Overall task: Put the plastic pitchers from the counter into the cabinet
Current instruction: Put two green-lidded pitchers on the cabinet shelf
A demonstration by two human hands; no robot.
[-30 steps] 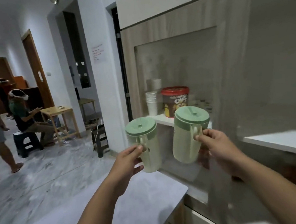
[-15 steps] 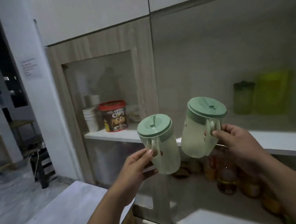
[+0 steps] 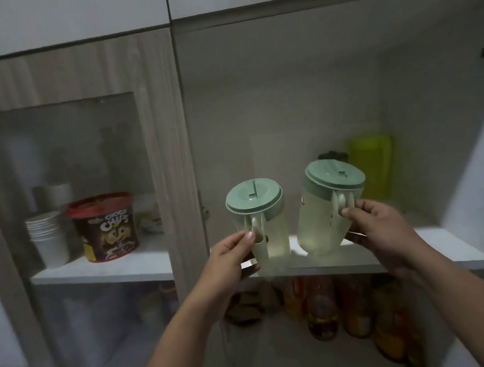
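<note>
Left pitcher (image 3: 258, 226), pale green with a mint lid, hangs upright from your left hand (image 3: 228, 262), fingers closed on its handle, at the front edge of the white cabinet shelf (image 3: 438, 247). Right pitcher (image 3: 325, 207) tilts left, your right hand (image 3: 380, 231) clamped on its handle, above the shelf. Behind it stands a yellow-green container (image 3: 373, 166); the Choco Chips tub (image 3: 105, 226) and paper cups (image 3: 48, 239) sit behind the left door.

light: dim, greenish cast lying over the frame | shadows: deepening in the lower right shelf | blur: softening the frame's lower left corner | distortion: wide-angle lens bowing the upper edges
</note>
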